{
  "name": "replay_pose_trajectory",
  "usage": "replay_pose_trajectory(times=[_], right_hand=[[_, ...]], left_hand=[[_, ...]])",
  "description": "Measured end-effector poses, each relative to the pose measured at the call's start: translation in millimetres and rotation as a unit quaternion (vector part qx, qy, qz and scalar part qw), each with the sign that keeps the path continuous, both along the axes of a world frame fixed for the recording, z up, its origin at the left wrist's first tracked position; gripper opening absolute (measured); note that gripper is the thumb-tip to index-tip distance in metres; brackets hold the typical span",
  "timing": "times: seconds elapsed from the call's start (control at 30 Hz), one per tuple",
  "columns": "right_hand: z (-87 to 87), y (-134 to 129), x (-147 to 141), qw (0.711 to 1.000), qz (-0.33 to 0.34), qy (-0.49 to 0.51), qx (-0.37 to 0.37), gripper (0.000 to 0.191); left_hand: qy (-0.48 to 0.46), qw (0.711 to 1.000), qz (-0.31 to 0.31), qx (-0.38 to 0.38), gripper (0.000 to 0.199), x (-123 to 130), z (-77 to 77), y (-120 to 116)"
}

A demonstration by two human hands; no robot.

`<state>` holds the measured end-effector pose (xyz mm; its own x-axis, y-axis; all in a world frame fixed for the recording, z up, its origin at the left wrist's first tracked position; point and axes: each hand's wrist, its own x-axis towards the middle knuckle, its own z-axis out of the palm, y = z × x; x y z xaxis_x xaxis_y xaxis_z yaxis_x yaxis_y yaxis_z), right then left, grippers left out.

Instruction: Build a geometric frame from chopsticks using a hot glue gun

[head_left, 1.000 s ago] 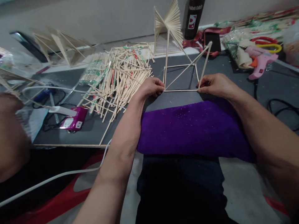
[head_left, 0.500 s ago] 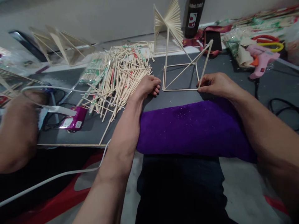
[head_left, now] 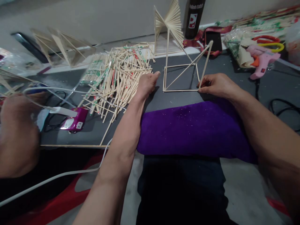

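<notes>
An open frame of thin wooden sticks stands on the dark table, with slanted sticks rising from its base. My right hand pinches the frame's near right corner, at the foot of a slanted stick. Left of the frame, apart from it, is my left hand, its fingers curled under and its thumb towards the frame; whether anything is inside is hidden. Beside that hand lies a heap of loose sticks. A fan-like twisted stick model stands behind the frame.
A purple cloth lies along the near edge. At the right are a pink glue gun and scissors. A dark bottle stands behind. Leftward are a magenta power adapter and another person's arm.
My left hand has turned slightly, its fingers now tucked under and its thumb higher. My right hand stays at the frame's corner. The other person's hand at the left has shifted a little.
</notes>
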<state>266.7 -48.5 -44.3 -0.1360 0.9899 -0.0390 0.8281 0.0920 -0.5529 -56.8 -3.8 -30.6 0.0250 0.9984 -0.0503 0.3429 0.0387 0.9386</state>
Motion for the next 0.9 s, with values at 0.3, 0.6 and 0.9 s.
replay_pose_trajectory(times=[0.3,0.6,0.9], right_hand=[[-3.0,1.9,2.8,1.000,0.008,0.000,-0.001,0.019],[0.0,-0.3,0.6,1.000,-0.002,-0.002,-0.003,0.020],[-0.1,-1.3,-3.1,1.000,-0.004,0.025,-0.008,0.014]], left_hand=[[-0.049,0.998,0.023,-0.042,0.035,0.8,10.0,-4.3],[-0.078,0.996,0.019,-0.027,0.024,0.6,11.5,-6.1],[0.010,0.999,-0.035,-0.027,0.048,-0.4,30.8,-20.5]])
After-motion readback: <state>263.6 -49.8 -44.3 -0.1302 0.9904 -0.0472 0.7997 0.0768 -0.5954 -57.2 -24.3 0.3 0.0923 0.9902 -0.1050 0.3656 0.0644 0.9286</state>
